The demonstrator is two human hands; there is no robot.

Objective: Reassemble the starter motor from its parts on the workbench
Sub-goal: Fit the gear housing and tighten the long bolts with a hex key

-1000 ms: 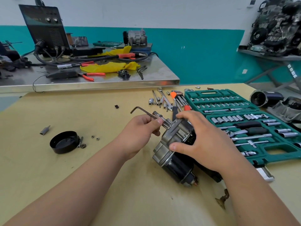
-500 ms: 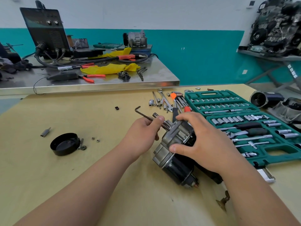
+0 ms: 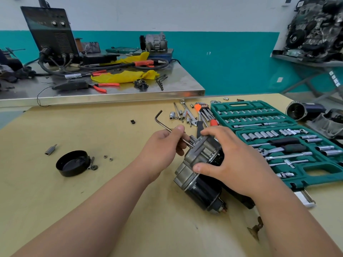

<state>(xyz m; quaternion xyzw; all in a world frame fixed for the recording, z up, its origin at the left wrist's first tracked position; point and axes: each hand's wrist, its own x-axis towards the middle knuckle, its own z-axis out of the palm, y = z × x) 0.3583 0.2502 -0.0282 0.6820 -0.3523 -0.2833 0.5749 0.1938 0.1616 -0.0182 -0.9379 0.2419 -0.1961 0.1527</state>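
Between my hands, on the surface (image 3: 89, 204): starter motor (image 3: 202, 191) lying tilted | right hand (image 3: 237, 164) curled over its grey end housing | left hand (image 3: 161, 147) pinching hex key (image 3: 163, 124) against that housing's top

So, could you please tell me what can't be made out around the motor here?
Head view only:
Tip of the hex key: hidden behind the left hand and the motor; seating unclear.
Far side of the motor: covered by the right hand.
Markings in the socket set: too small to read.
The engine, top right: cut off by the frame edge.
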